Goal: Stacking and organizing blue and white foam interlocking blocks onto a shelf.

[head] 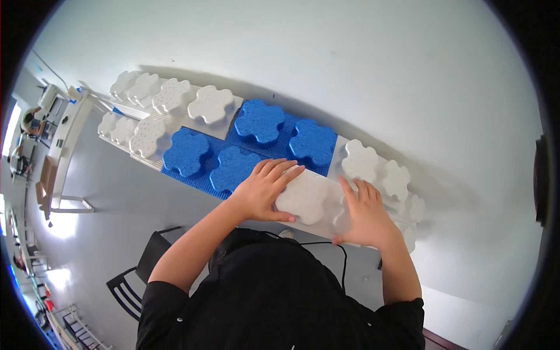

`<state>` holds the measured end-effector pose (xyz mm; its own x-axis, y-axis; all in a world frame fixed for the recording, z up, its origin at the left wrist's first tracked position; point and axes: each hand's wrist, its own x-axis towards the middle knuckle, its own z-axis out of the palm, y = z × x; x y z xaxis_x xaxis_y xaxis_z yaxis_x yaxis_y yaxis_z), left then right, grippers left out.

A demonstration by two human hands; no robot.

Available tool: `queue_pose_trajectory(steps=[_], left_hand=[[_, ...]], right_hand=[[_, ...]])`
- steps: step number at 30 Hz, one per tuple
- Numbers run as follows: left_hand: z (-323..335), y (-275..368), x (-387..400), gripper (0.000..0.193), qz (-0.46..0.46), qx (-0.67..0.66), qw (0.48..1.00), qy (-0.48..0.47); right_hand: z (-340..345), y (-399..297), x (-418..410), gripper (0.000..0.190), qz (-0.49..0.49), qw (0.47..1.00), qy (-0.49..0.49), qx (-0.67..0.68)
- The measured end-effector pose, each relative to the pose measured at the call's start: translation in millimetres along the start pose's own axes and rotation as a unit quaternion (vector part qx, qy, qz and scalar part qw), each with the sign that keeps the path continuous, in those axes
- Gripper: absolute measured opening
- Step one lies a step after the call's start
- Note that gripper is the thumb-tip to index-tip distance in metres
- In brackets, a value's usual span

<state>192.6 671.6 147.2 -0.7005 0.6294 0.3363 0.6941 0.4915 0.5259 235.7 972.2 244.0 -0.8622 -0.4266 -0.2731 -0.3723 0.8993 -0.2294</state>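
Observation:
My left hand [269, 192] lies palm down with spread fingers, its thumb touching the left side of a white cog-shaped foam block [305, 197]. A blue block [236, 168] is just left of that hand and partly covered by it. My right hand [365, 214] is spread over the white section to the right, covering part of another white block [341, 214]. Whether its palm presses on that block is hidden. Both blocks stand on a white ribbed base panel [321, 229], which adjoins a blue ribbed panel [199, 179].
More blue blocks [260, 121] and white blocks [211, 104] line the long bench in two rows along a pale wall [350, 65]. Black chairs [151, 258] stand at lower left. A black cable [344, 262] hangs near my body. Another person [31, 121] sits far left.

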Motion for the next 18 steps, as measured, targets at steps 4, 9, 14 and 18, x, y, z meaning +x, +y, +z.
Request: queue_pose_trajectory(steps=[4,9,14,18], left_hand=[[-7,9,6,0.122,0.017,0.039,0.998,-0.053],[-5,4,5,0.118,-0.006,-0.001,0.997,-0.073],[-2,0,4,0.107,0.011,-0.026,0.999,-0.028],[-10,-3,0,0.109,-0.013,-0.120,0.993,-0.008]], right_hand=[[40,21,-15,0.139,0.025,0.996,0.049,-0.064],[36,21,-11,0.125,0.005,1.000,0.029,-0.004],[29,15,-8,0.108,-0.002,0.999,0.023,-0.040],[-9,-1,-1,0.106,-0.011,0.997,0.020,-0.068]])
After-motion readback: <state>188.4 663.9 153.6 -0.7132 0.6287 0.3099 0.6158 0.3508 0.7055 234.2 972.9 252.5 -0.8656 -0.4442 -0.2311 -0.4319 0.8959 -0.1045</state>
